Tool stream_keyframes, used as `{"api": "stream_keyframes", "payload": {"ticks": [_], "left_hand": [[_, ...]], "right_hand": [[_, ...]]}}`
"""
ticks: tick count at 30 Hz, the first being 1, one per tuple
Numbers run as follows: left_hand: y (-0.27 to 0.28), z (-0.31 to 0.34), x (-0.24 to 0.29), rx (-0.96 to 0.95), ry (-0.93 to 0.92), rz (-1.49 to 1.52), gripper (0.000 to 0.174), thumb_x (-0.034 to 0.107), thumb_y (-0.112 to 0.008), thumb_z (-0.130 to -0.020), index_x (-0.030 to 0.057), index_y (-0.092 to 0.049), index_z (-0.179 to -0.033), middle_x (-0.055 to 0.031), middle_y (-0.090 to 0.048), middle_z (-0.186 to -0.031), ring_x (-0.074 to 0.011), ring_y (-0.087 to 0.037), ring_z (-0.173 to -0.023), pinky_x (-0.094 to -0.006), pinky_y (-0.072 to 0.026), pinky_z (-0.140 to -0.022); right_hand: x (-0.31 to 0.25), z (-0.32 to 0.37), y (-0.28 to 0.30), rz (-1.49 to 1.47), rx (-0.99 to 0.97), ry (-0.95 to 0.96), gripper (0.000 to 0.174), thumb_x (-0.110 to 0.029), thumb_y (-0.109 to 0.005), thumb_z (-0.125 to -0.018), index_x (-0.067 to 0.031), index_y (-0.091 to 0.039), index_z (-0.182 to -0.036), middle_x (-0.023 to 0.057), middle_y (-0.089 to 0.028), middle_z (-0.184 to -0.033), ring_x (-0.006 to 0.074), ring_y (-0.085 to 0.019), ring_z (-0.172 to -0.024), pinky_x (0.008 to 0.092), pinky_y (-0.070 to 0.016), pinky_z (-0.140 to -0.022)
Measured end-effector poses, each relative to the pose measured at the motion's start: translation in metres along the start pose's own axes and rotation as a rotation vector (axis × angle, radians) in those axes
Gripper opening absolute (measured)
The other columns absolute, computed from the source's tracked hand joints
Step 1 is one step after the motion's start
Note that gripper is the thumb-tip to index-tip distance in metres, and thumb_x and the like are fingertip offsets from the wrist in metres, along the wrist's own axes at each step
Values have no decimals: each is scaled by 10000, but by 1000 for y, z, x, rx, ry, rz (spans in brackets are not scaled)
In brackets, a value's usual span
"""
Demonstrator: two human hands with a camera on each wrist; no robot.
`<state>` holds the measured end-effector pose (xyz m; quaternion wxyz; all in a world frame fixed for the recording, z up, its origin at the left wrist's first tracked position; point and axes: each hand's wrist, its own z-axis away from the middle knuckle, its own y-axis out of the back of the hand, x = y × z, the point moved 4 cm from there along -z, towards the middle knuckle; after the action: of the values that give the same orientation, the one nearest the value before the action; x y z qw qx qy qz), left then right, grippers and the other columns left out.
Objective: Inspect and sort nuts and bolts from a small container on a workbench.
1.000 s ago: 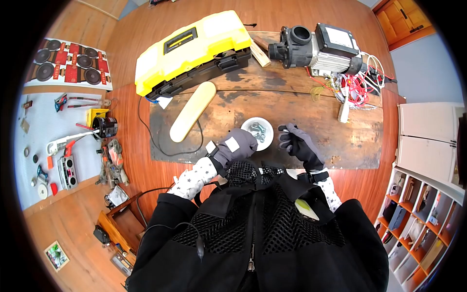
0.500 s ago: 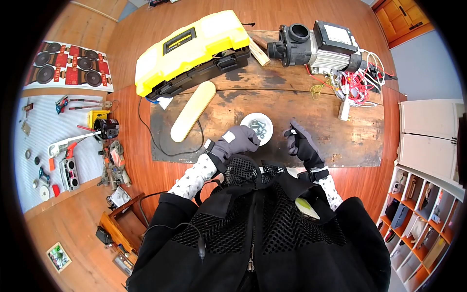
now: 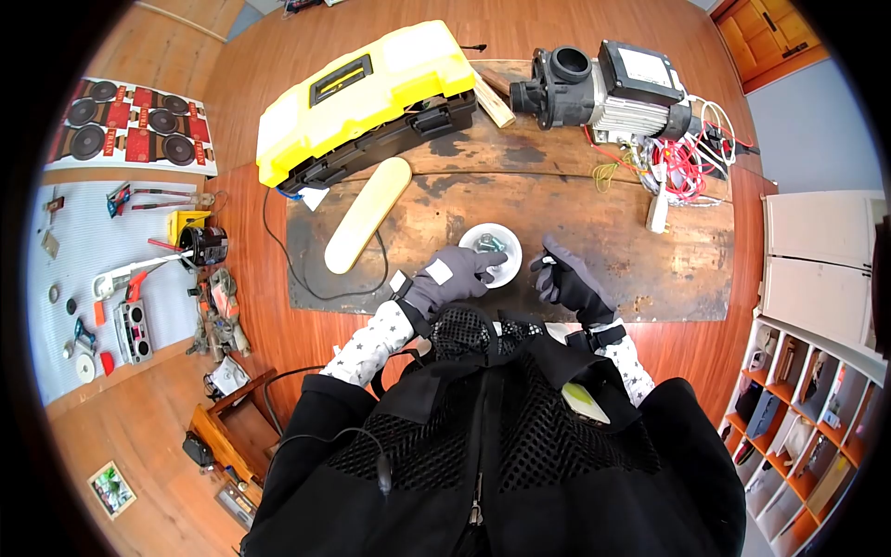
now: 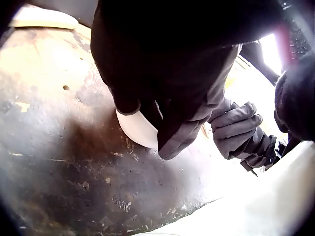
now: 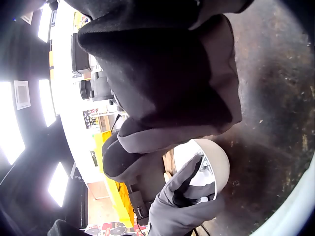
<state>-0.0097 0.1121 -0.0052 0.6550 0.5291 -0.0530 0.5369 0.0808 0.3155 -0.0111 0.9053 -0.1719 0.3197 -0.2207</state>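
A white bowl with several bolts in it stands on the wooden table before me. My left hand, in a grey and black glove, grips its near left side. Fingers of this hand reach over the rim to the inside, while the rest of the hand lies outside the wall. My right hand, gloved alike, hovers just right of the bowl with curled fingers. A small bright piece shows at its fingertips in the head view; I cannot tell its kind. The left wrist view shows the right hand's folded fingers.
A yellow and black toolbox stands at the back left, with a pale rounded board in front. At the back right is a pump with a motor, beside tangled wires and a white power strip. A black cable loops at left.
My left fingers have moved over the rim into the bowl, and the bowl has shifted slightly toward me. The right hand has turned and its fingers have curled more, staying right of the bowl.
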Motion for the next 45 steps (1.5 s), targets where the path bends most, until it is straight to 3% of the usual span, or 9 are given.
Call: {"api": "stream_keyframes", "payload": {"ticks": [3,6,9,10,16,19,25,27,45], "left_hand": [[-4,1,-7,-42,-4,356,507,180,-756,-743,160,-694,-1246,-78,-751,-1038,-181,-716,-922,-274,-541,-842],[1,5,-1,-4,51,470,501,151,-783,-756,110,-689,-1247,-72,-749,-1069,-130,-691,-944,-248,-525,-884],[-10,6,-5,-33,174,683,487,135,-795,-770,80,-688,-1241,-48,-745,-1090,-106,-668,-953,-253,-516,-911],[-16,4,-13,-45,157,730,468,118,-790,-808,52,-672,-1256,-35,-733,-1102,-91,-649,-973,-247,-512,-919],[-18,4,-18,-3,274,1362,418,155,-709,-931,-16,-608,-1299,-78,-696,-1136,-123,-665,-998,-251,-534,-898],[-4,9,-8,47,217,1447,366,149,-648,-974,-22,-607,-1294,-87,-688,-1155,-144,-673,-1001,-265,-545,-903],[2,10,-19,174,156,1375,341,143,-645,-970,-18,-630,-1270,-92,-695,-1138,-140,-669,-991,-270,-543,-897],[9,10,-24,208,175,1083,318,138,-663,-953,-10,-660,-1234,-82,-708,-1105,-130,-664,-967,-263,-533,-879],[28,0,-30,70,251,906,330,158,-740,-892,8,-701,-1183,-61,-728,-1024,-108,-658,-924,-244,-522,-848]], "right_hand": [[3,-4,-6,22,-55,-23,527,-509,-502,-1012,-8,-657,-968,51,-614,-638,154,-579,-503,272,-485,-509],[9,-12,-15,-154,-291,-91,477,-470,-467,-1037,-20,-613,-1094,76,-688,-836,164,-669,-691,282,-522,-599],[12,-16,-24,-22,-243,-35,443,-450,-477,-1038,-33,-609,-1106,94,-711,-880,175,-688,-717,280,-530,-610],[26,-30,-20,-148,-355,-79,428,-437,-487,-1037,-38,-610,-1134,110,-723,-893,187,-694,-714,281,-537,-620],[16,-32,-22,-94,-302,-30,484,-468,-478,-1033,-21,-660,-1071,104,-712,-801,199,-687,-674,284,-537,-612],[-2,-13,-31,-68,-203,-72,521,-496,-475,-1027,-16,-675,-1030,97,-699,-753,192,-671,-632,283,-534,-595],[-3,-12,-25,24,-198,-41,503,-494,-504,-1017,-19,-668,-1029,92,-696,-741,168,-649,-583,288,-536,-569],[-4,-6,-29,55,-182,-32,488,-483,-506,-1020,-21,-664,-1033,91,-696,-741,163,-647,-581,287,-536,-570],[0,-10,-32,25,-240,-7,424,-419,-494,-1041,-24,-640,-1091,91,-699,-786,130,-639,-600,258,-530,-582]]}}
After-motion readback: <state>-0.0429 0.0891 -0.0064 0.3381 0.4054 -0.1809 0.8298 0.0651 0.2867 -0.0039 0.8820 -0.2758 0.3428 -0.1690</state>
